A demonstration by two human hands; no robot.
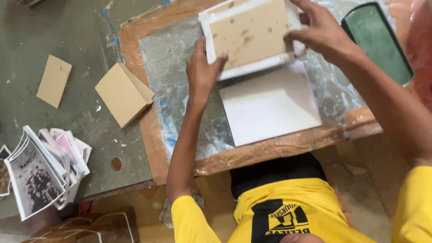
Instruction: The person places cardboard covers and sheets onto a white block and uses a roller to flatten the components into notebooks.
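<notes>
Cardboard (249, 38) lies on a white book block at the table's twelve o'clock, long axis running nine to three. Left hand (203, 72) presses its nine o'clock edge; right hand (321, 31) pinches the three o'clock edge.

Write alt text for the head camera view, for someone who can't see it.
A person's left hand and right hand press a tan rectangular cardboard panel onto a white book block above a white paper sheet, on a plastic-covered brown work board. A stack of tan cardboard rectangles and a pile of printed booklets lie to the left.
</notes>
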